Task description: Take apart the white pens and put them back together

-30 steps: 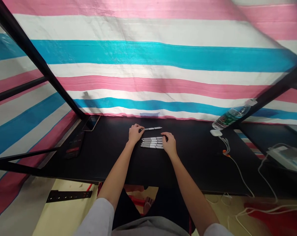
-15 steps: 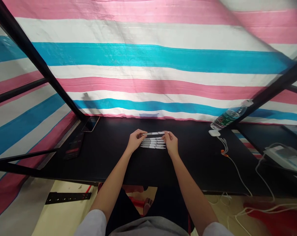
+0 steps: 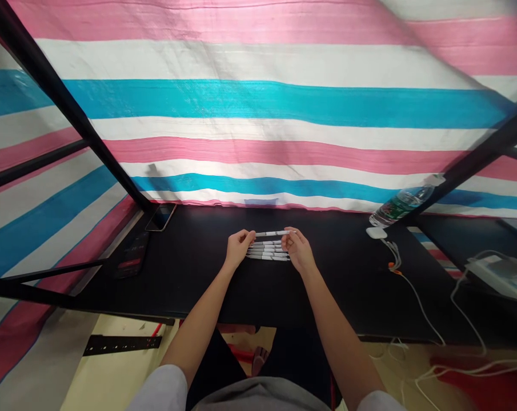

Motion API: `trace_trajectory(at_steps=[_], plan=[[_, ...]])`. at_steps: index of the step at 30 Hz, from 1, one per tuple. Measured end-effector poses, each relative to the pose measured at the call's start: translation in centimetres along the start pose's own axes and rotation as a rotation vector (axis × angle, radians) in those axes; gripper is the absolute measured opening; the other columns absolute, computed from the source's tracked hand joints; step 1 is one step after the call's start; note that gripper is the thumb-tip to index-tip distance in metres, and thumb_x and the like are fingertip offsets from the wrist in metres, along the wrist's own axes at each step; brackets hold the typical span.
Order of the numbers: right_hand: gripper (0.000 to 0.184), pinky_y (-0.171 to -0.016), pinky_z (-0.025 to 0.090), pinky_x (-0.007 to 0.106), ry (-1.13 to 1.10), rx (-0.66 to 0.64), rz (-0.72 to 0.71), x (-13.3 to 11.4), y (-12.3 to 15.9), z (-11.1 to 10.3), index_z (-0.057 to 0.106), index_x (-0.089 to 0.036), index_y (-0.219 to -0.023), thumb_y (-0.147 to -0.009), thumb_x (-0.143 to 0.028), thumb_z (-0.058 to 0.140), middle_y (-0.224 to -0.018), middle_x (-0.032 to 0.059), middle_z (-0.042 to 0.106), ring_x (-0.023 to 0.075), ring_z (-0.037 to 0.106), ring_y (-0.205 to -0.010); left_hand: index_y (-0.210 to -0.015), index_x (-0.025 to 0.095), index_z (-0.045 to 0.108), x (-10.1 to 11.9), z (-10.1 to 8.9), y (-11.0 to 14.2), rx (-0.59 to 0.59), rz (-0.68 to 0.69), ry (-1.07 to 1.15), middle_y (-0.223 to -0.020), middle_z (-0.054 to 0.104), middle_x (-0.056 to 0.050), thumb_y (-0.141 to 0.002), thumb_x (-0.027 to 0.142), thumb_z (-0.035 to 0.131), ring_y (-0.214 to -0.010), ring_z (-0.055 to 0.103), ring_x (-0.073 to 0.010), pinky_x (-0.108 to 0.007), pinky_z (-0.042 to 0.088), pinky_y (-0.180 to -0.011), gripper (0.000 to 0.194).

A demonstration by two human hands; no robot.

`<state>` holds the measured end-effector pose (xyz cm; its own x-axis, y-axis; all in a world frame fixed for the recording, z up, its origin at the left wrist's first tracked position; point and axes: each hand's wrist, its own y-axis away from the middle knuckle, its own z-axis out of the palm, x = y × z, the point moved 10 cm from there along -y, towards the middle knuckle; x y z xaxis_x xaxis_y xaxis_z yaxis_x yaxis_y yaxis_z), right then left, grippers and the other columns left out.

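Our left hand and right hand pinch opposite ends of a white pen. Nearer us, a row of similar pens lies side by side on the black desk. Behind hangs a striped tarpaulin; we see a smartphone far left, and a water bottle beside a white charger on the right.

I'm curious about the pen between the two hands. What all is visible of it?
The pen is slim and straight, mostly white with darker markings, and looks like plastic. It lies nearly level across the view, just beyond a row of similar pens. The left hand pinches its left end, hiding that tip; the right hand is at its other end, its grip unclear. Whether the pen touches the black table is hard to tell.
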<state>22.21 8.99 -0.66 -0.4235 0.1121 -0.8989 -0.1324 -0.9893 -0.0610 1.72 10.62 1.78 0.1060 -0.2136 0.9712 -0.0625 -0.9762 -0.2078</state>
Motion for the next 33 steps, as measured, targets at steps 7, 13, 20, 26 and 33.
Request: trace_trajectory(at_steps=[7,13,20,26,33], plan=[[0.029,-0.042,0.038,0.022,-0.059,0.013,0.045,0.3,0.0,-0.1,0.061,-0.022,-0.087,-0.073,-0.046,0.069,-0.062,-0.0024,0.055,0.0122,0.053,-0.054,-0.110,0.016,0.069,0.0,0.9,0.0,-0.086,-0.021,0.129,-0.080,0.069,-0.005,-0.081,0.045,0.063,-0.065,0.058,-0.0124,-0.026,0.047,-0.061,0.042],[0.029,-0.040,0.032,0.020,-0.050,0.000,0.092,0.6,0.2,0.0,0.066,-0.021,-0.090,-0.070,-0.041,0.073,-0.064,-0.0028,0.056,0.0087,0.048,-0.050,-0.095,0.015,0.071,0.0,0.7,0.0,-0.073,-0.044,0.158,-0.076,0.067,-0.004,-0.080,0.046,0.064,-0.064,0.057,-0.0119,-0.026,0.047,-0.063,0.036],[0.030,-0.037,0.023,0.018,-0.025,-0.064,0.130,0.9,0.7,0.9,0.067,-0.020,-0.096,-0.072,-0.039,0.071,-0.065,-0.0040,0.050,0.0054,0.037,-0.046,-0.078,0.014,0.067,-0.2,0.2,-0.1,-0.024,-0.049,0.168,-0.060,0.056,0.000,-0.083,0.051,0.059,-0.054,0.047,-0.0088,-0.023,0.040,-0.052,0.038],[0.031,-0.039,0.026,0.019,-0.042,-0.035,0.120,0.7,0.7,0.6,0.066,-0.021,-0.095,-0.070,-0.039,0.072,-0.067,-0.0027,0.052,0.0073,0.042,-0.051,-0.110,0.016,0.066,0.0,1.6,0.2,-0.148,-0.080,0.400,-0.083,0.066,-0.005,-0.076,0.039,0.072,-0.064,0.054,-0.0101,-0.025,0.044,-0.062,0.042],[0.031,-0.039,0.025,0.018,-0.022,-0.051,0.144,0.7,1.1,1.3,0.067,-0.020,-0.091,-0.068,-0.040,0.074,-0.066,-0.0025,0.052,0.0073,0.042,-0.051,-0.065,0.014,0.058,-0.2,0.6,0.1,-0.048,-0.093,0.323,-0.058,0.054,0.001,-0.080,0.047,0.066,-0.051,0.045,-0.0072,-0.022,0.037,-0.052,0.037]])
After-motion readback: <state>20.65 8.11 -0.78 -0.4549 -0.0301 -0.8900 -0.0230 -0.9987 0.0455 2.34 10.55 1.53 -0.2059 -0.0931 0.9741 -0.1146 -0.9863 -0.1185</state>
